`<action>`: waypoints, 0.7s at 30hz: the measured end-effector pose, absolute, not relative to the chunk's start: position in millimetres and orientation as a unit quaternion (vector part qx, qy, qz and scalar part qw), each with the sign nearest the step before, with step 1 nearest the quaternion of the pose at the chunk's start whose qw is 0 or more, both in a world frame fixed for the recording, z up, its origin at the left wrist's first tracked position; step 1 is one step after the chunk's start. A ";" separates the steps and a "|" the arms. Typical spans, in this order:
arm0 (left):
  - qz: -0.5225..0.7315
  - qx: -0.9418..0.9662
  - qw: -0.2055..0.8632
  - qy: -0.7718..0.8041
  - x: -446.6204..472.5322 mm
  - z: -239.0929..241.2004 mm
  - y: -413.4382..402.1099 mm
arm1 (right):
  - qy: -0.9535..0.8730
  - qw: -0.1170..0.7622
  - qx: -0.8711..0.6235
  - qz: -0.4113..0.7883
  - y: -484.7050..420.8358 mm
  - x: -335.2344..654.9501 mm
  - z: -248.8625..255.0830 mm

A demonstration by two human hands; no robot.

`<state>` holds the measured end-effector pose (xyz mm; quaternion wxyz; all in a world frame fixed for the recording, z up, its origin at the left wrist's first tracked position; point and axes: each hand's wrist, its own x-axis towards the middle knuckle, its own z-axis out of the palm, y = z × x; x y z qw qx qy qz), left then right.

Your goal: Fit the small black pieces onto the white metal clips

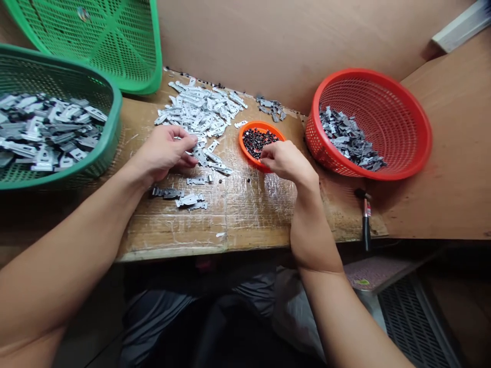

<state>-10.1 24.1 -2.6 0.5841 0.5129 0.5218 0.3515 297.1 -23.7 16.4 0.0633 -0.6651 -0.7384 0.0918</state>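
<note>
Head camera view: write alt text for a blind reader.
A person's left hand is at a pile of silvery metal parts on a bench, the right hand at an orange dish of small black pieces. A dark green basket at left and red basket at right hold metal parts; a hammer lies at front right.

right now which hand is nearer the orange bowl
Right. The right hand is at the near right edge of the orange bowl; the left hand is off to its left, beside the silver metal pieces.
</note>
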 end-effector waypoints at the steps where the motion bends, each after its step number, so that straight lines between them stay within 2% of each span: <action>1: 0.353 0.514 0.582 0.522 -10.5 -2.9 24.4 | -0.745 0.097 -0.655 0.086 -21.0 291.9 14.9; 4: 0.352 0.512 0.580 0.527 -12.1 -3.2 26.2 | -0.760 0.127 -0.635 0.060 -10.7 276.4 8.9; 7: 0.357 0.507 0.583 0.525 -13.0 -2.0 27.8 | -0.761 0.066 -0.640 0.085 -3.6 274.0 4.0; 9: 0.364 0.506 0.583 0.522 -12.8 -0.6 27.8 | -0.756 0.055 -0.641 0.120 -2.3 279.9 3.2; 13: 0.373 0.506 0.582 0.516 -11.8 -0.4 26.0 | -0.737 0.142 -0.651 0.115 0.9 290.4 3.6; 15: 0.372 0.508 0.587 0.509 -11.3 -2.1 25.3 | -0.742 0.157 -0.643 0.108 5.8 289.0 1.8; 21: 0.365 0.510 0.594 0.504 -10.4 -5.9 24.9 | -0.788 0.092 -0.598 0.111 21.3 278.6 -7.2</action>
